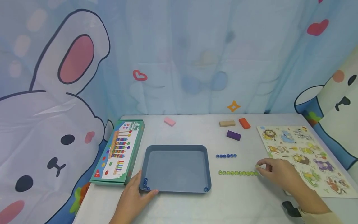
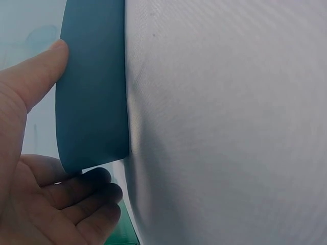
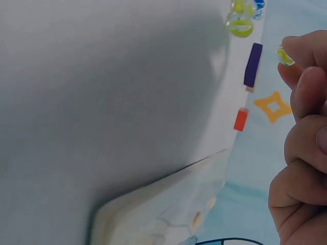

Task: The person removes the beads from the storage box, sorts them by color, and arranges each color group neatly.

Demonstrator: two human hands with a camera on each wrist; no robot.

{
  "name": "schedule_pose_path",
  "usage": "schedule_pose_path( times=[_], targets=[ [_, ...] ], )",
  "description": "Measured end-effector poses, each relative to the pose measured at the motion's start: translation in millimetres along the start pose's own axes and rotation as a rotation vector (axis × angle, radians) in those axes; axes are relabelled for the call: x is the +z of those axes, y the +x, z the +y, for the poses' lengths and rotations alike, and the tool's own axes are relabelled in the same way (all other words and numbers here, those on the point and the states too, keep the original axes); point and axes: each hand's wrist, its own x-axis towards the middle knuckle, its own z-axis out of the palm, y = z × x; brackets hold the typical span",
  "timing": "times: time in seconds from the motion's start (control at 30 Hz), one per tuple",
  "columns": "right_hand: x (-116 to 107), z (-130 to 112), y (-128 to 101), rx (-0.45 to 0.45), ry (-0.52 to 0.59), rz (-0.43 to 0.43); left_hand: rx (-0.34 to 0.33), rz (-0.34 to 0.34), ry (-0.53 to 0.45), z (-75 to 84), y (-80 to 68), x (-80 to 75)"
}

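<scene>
A grey-blue tray [image 1: 176, 148] lies mid-table. My left hand [image 1: 139, 187] holds its near left corner; in the left wrist view the left hand [image 2: 87, 120] has its thumb [image 2: 48, 64] on the tray wall [image 2: 92, 87] and its fingers [image 2: 84, 196] curled past the corner. A few blue marbles [image 1: 145, 184] sit inside that corner and one [image 1: 206, 189] in the near right corner. On the table lie a short row of blue marbles [image 1: 226, 156] and a longer row of yellow-green marbles [image 1: 237, 173]. My right hand [image 1: 260, 167] pinches a yellow-green marble [image 3: 284, 55] at the row's right end.
A green ring-game box [image 1: 120, 152] lies left of the tray. Pink [image 1: 169, 121], tan [image 1: 227, 123], orange [image 1: 244, 123] and purple [image 1: 233, 135] blocks lie at the back. An animal puzzle board [image 1: 305, 152] covers the right side. A cartoon curtain hangs behind the table.
</scene>
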Motion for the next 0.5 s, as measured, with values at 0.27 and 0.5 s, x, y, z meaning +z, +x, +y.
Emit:
schedule_pose_path(
  times=[0.27, 0.5],
  targets=[
    [3, 14, -9, 0.009, -0.034, -0.038, -0.001, 0.001, -0.009, 1.0, -0.6, -0.7],
    [9, 21, -10, 0.057, -0.009, -0.103, -0.004, 0.001, -0.008, 0.9, -1.2, -0.1]
  ],
)
